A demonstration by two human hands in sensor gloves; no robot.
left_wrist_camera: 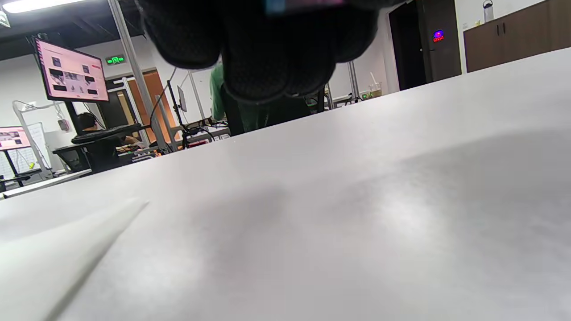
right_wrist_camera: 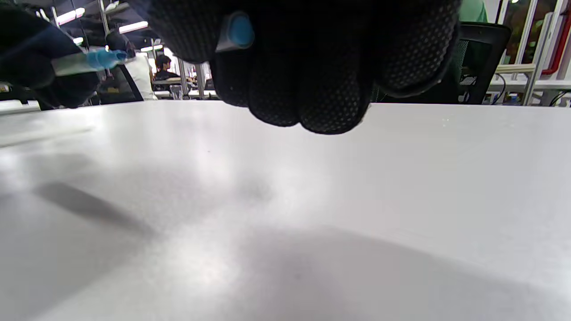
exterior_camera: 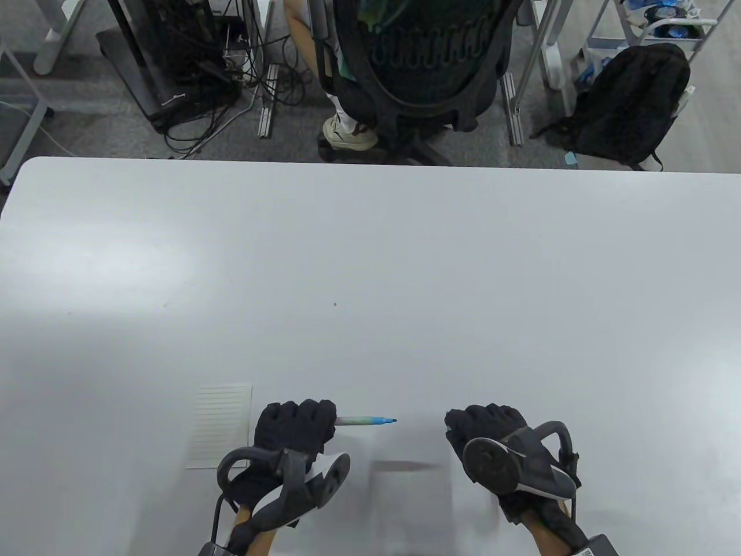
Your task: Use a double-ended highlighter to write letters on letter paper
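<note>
Near the table's front edge, my left hand (exterior_camera: 298,428) grips the double-ended highlighter (exterior_camera: 365,420); its pale barrel and uncapped blue tip stick out to the right, above the table. The right wrist view shows the same highlighter (right_wrist_camera: 89,60) at the far left, held by the left hand (right_wrist_camera: 26,53). My right hand (exterior_camera: 486,431) hovers a short way to the right of the tip, fingers curled round a small blue cap (right_wrist_camera: 238,30). The lined letter paper (exterior_camera: 220,425) lies flat just left of my left hand, partly under my wrist; its edge shows as a pale sheet (left_wrist_camera: 53,258).
The white table (exterior_camera: 370,278) stretches away from both hands. Beyond its far edge are a black office chair (exterior_camera: 428,63) with a seated person, a cable tangle (exterior_camera: 197,87) and a black backpack (exterior_camera: 631,104) on the floor.
</note>
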